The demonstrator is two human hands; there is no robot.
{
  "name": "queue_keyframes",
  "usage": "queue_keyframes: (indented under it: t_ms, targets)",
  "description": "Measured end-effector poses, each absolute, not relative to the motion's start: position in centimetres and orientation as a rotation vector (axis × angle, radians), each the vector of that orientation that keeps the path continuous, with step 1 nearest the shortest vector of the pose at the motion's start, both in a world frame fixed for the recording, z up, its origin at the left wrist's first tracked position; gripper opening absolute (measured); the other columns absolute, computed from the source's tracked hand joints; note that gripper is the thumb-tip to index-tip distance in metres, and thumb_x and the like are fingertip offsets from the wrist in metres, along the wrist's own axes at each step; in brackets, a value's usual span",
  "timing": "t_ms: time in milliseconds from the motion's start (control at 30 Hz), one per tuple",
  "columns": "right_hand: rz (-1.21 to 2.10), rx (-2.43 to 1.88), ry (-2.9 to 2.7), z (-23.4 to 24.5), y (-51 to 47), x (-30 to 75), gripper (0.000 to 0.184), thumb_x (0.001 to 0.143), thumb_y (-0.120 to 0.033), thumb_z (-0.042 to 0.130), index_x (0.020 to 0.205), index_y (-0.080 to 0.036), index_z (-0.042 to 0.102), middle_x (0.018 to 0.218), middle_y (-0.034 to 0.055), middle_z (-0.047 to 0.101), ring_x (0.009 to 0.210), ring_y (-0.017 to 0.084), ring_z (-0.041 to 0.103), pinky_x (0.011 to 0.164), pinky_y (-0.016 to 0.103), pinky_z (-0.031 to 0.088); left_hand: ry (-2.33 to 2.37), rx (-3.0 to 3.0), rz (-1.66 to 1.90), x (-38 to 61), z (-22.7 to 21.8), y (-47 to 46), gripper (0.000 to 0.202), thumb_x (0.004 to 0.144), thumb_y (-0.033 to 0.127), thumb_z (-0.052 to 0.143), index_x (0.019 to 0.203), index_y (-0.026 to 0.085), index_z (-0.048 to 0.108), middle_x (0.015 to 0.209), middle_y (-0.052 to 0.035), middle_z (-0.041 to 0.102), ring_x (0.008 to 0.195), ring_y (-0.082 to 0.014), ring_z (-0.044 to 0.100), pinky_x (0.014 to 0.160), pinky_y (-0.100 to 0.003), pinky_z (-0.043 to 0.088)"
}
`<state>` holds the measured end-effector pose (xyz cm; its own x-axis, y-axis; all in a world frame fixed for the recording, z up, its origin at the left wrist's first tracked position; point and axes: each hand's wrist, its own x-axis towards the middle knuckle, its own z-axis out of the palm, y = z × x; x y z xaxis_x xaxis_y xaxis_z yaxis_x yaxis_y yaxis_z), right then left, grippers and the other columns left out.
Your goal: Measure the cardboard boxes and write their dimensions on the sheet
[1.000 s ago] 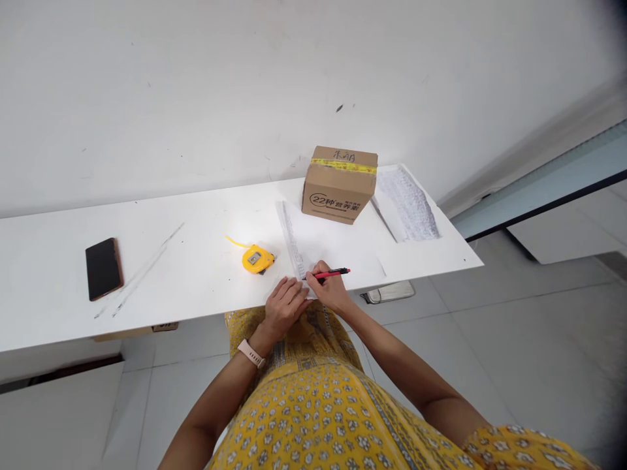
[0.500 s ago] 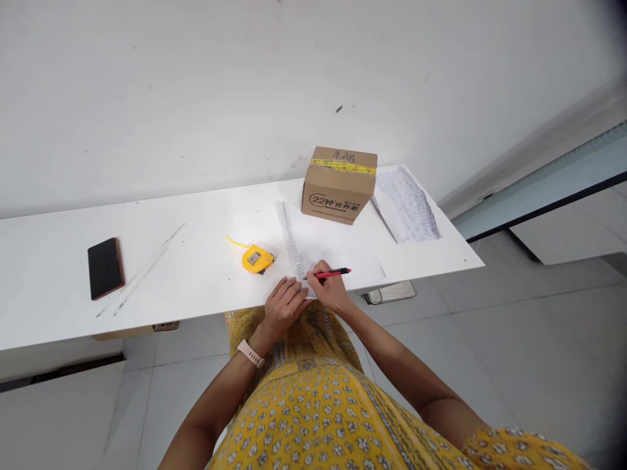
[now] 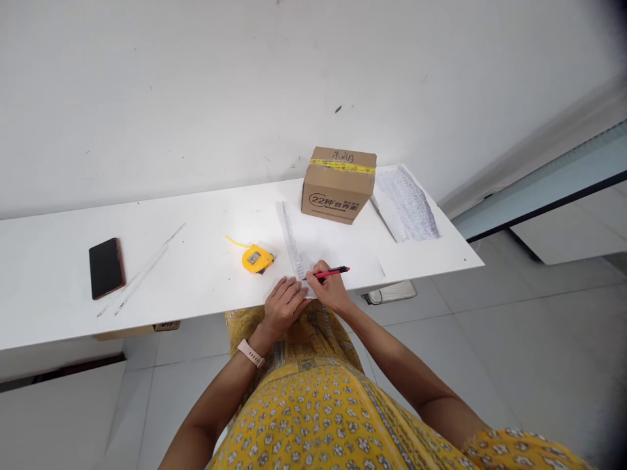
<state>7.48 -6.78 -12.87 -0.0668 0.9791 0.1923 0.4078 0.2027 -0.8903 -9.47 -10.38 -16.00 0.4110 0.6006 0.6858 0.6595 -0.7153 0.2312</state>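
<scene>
A white sheet of paper [image 3: 337,248] lies on the table with a column of small dark handwriting along its left side. My right hand [image 3: 329,286] is closed round a red and black pen [image 3: 329,273], its tip at the lower end of that column. Flat on the lower left corner of the paper rests my left hand [image 3: 285,303], fingers stretched out and holding nothing. Just beyond it sits a yellow tape measure [image 3: 256,259] with a short length of tape out to the left. The pen's tip is too small to see clearly.
A taped cardboard box [image 3: 337,186] stands on the far part of the paper. To its right lies a densely written sheet [image 3: 409,205]. A dark phone [image 3: 105,268] is at the left of the white table [image 3: 196,274], whose back edge meets the wall.
</scene>
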Motion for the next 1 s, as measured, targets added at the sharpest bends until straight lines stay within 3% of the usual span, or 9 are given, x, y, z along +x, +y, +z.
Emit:
queue_keyframes:
  t_ms: [1000]
  targets:
    - [0.796, -1.380, -1.637, -12.65, -6.84, 7.50, 0.022, 0.085, -0.037, 0.049, 0.070, -0.026, 0.037, 0.061, -0.0041, 0.046, 0.057, 0.016, 0.045, 0.058, 0.029, 0.036, -1.147, -2.581, -1.204, -9.57, -16.02, -10.34, 0.018, 0.094, 0.028, 0.067, 0.109, 0.020, 0.072, 0.105, -0.0097, 0.078, 0.109, -0.0255, 0.072, 0.101, -0.047, 0.059]
